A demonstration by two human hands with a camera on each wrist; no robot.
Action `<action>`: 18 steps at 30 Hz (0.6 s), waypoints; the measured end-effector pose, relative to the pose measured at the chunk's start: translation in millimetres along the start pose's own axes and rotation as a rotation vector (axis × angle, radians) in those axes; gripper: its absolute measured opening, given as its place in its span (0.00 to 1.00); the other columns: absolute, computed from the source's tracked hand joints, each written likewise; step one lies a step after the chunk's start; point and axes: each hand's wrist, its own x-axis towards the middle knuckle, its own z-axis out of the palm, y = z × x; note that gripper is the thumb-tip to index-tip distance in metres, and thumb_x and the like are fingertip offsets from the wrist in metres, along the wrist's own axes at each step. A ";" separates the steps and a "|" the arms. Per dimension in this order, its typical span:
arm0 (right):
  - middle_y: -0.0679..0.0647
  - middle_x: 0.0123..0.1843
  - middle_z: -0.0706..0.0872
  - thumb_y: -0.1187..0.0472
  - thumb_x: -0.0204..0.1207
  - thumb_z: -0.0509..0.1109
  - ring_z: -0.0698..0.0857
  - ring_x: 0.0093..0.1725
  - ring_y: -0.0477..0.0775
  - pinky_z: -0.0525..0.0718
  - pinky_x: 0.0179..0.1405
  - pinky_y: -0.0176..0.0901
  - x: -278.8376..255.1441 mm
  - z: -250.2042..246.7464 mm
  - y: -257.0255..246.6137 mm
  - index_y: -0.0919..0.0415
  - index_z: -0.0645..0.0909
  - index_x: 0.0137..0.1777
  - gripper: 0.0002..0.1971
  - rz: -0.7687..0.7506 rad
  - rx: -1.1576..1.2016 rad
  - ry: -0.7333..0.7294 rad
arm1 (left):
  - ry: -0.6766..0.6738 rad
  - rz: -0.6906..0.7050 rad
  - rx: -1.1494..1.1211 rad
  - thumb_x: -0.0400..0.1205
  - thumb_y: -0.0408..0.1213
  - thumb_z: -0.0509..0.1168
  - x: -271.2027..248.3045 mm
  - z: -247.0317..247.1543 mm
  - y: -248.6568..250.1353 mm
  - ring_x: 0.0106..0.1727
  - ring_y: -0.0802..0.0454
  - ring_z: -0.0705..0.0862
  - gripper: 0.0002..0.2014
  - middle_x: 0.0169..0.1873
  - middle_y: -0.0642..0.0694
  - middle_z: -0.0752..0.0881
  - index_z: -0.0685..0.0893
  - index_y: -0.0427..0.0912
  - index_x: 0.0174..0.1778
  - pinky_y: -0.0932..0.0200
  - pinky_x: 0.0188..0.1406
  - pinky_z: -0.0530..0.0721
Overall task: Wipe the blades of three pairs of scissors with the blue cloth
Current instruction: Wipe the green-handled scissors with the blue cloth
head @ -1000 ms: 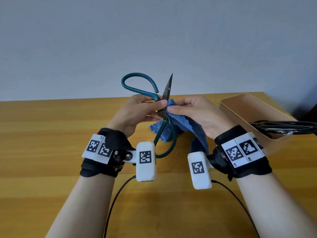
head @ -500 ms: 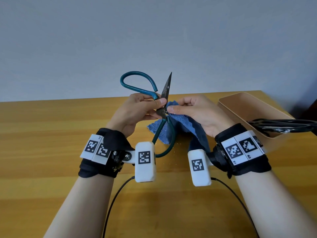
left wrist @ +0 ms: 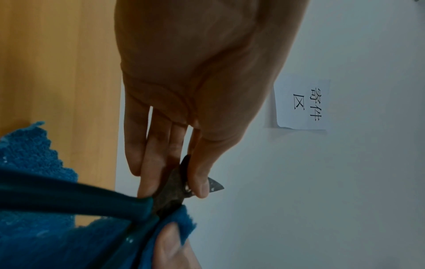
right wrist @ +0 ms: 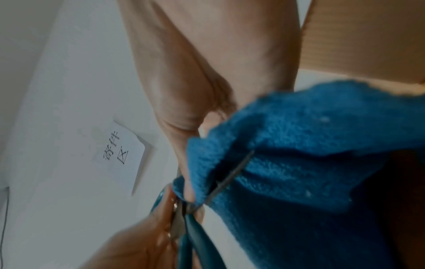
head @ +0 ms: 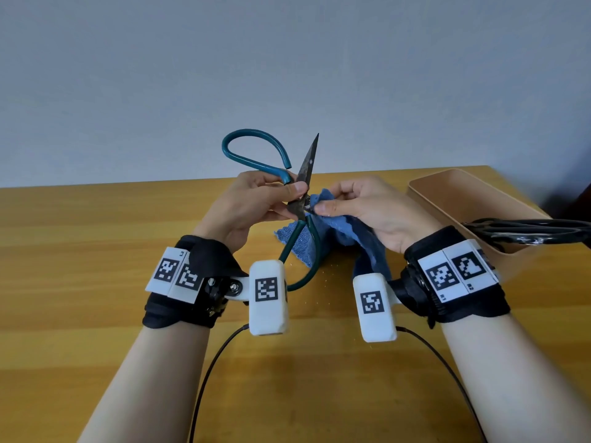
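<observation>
My left hand [head: 294,196] pinches a pair of green-handled scissors [head: 307,251] at the pivot and holds them above the table. They are spread wide, with one dark blade [head: 309,161] pointing up. My right hand [head: 324,204] pinches the blue cloth [head: 361,238] folded over the other blade just right of the pivot. In the right wrist view that blade [right wrist: 232,174] lies in a fold of the cloth [right wrist: 299,163]. In the left wrist view my thumb and fingers [left wrist: 202,189] clamp the blade base. The cloth's loose end drapes onto the table.
A tan box [head: 447,193] stands at the table's right edge, with black-handled scissors [head: 527,231] lying across its near rim. Cables trail from both wrist cameras toward me. A paper sign [left wrist: 303,103] hangs on the wall behind the wooden table [head: 96,251].
My right hand with the cloth has shifted slightly to the right of the pivot. The left hand's hold on the scissors is the same, and the upright blade has barely moved.
</observation>
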 end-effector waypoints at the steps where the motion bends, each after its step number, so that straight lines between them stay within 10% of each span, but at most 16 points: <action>1: 0.59 0.43 0.88 0.68 0.71 0.79 0.86 0.44 0.54 0.83 0.51 0.44 -0.3 -1.3 0.3 0.61 0.88 0.46 0.05 0.006 -0.010 -0.021 | 0.003 -0.003 0.000 0.82 0.38 0.73 0.1 -0.8 -0.6 0.39 0.51 0.91 0.09 0.40 0.45 0.93 0.90 0.38 0.56 0.60 0.50 0.91; 18: 0.52 0.40 0.88 0.69 0.71 0.80 0.86 0.43 0.49 0.84 0.54 0.41 -3.5 -1.0 -0.8 0.54 0.89 0.44 0.09 -0.038 -0.053 0.010 | 0.062 -0.012 -0.028 0.83 0.37 0.72 2.4 -4.6 -3.4 0.38 0.51 0.90 0.14 0.41 0.44 0.92 0.87 0.34 0.61 0.66 0.41 0.87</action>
